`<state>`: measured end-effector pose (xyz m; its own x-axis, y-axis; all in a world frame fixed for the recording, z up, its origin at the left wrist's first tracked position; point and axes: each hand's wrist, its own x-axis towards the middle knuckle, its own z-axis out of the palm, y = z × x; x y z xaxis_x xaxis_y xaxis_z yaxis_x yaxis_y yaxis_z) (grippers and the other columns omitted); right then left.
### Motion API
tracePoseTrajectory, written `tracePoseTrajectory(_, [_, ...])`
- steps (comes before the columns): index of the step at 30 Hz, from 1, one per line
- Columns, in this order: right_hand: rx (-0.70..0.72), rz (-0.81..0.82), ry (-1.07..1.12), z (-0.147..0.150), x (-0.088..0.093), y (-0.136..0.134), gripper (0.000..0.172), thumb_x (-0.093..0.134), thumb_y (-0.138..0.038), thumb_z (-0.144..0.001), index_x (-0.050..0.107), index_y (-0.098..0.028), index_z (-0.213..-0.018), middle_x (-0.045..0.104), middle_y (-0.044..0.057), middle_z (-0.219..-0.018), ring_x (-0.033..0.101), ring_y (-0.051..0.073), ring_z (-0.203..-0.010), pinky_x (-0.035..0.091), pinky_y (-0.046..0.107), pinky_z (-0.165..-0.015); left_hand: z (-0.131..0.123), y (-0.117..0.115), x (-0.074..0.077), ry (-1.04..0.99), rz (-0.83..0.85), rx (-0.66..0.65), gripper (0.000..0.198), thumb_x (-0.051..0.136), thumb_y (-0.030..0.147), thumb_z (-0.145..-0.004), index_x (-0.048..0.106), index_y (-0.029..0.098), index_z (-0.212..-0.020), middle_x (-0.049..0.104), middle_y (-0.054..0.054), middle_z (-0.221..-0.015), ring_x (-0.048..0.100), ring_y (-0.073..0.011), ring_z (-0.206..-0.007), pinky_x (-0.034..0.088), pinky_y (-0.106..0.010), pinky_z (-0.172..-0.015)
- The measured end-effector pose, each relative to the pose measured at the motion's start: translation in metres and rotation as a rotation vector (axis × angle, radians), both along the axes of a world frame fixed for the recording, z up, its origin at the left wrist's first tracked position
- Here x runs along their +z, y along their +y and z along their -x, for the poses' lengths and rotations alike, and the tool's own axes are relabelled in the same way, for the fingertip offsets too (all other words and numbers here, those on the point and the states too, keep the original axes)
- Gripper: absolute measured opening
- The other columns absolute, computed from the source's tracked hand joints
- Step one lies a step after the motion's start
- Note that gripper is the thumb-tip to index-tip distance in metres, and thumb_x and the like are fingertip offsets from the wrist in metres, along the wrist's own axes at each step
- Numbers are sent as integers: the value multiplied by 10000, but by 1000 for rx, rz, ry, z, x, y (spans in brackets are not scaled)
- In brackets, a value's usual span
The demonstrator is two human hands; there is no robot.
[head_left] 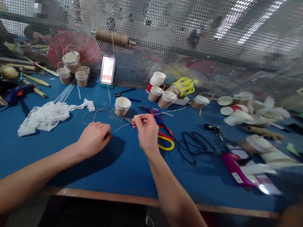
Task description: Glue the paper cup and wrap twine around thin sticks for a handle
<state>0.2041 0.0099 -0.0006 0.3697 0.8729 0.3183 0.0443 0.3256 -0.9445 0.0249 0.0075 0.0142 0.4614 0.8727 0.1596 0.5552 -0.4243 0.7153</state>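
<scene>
My right hand (146, 130) pinches a thin, whitish strand (169, 111) between thumb and fingertips; one end slants up to the right and the other hangs down to the left. Low over the blue table, my left hand (94, 140) is closed, its fingers curled under. Whatever it holds is hidden, though a loop of twine (110, 101) runs down to its back. A small paper cup (122, 106) wrapped in brown stands just beyond both hands. Scissors with a yellow and red handle (166, 143) lie partly behind my right hand, and a metal tip (127, 119) shows left of it.
A twine spool (111, 37) hangs on the perforated screen above a phone (107, 69). Crumpled white cloth (44, 116) lies left. Several wrapped cups (167, 99) stand at the back. Rightward are a black cord (196, 146), keys (217, 131) and a purple box (234, 165).
</scene>
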Motion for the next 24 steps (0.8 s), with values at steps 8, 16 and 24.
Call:
tracePoseTrajectory(8, [21,-38,55,-2,-1,3,152,604,-306,-732,509,-188,-733,602,-15,-649,563,100,-572,473,252,-545,14,14,-7,-653,1018,-316,304,580,444,-737,520,146,-727,600,-33,-678,502,-102,-591,360,-244,-591])
tracePoseTrajectory(16, [20,-5,57,1,1,1,165,631,-302,-702,516,-184,-720,598,-22,-601,554,102,-538,464,251,-521,6,6,-8,-496,796,-383,292,594,413,-722,492,159,-620,469,20,-544,411,-96,-535,315,-244,-552])
tracePoseTrajectory(24, [-16,45,75,4,-3,2,171,631,-304,-694,517,-178,-712,606,-13,-612,562,105,-545,464,252,-524,13,11,5,106,-29,-5,116,536,235,-732,531,170,-636,532,-25,-617,456,-159,-632,328,-291,-630])
